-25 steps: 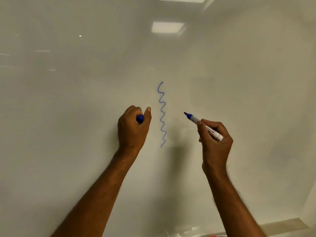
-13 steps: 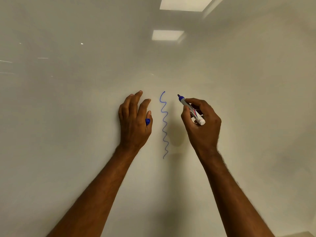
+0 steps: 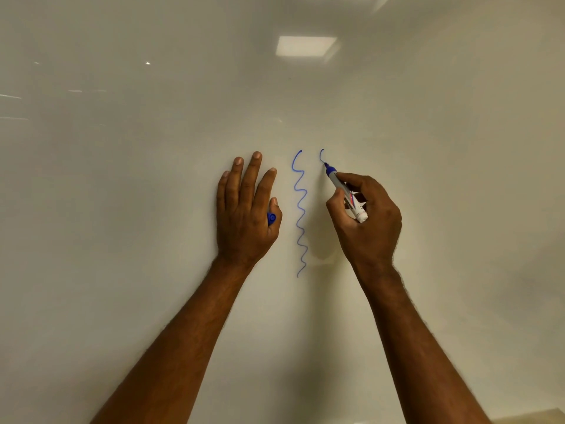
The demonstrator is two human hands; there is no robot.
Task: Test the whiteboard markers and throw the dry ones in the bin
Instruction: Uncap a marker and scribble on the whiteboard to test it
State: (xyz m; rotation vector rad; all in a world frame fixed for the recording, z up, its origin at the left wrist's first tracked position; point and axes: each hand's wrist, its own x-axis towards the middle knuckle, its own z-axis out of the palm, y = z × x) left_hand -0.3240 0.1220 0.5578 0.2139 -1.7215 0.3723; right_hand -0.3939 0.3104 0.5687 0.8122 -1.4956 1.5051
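A white whiteboard (image 3: 122, 209) fills the view. My right hand (image 3: 365, 221) grips a blue marker (image 3: 345, 192), white-bodied with a blue tip, and the tip touches the board at the end of a short new blue stroke (image 3: 322, 155). Left of it runs a long blue squiggle (image 3: 300, 212). My left hand (image 3: 246, 209) lies flat on the board with its fingers straight, and the thumb pins a blue marker cap (image 3: 271, 218) against the palm.
Ceiling lights (image 3: 305, 45) reflect in the glossy board near the top. A strip of pale ledge (image 3: 532, 416) shows at the bottom right corner.
My right hand moved up and left, set the marker tip on the board and drew a short curve. My left hand uncurled and flattened against the board, keeping the cap.
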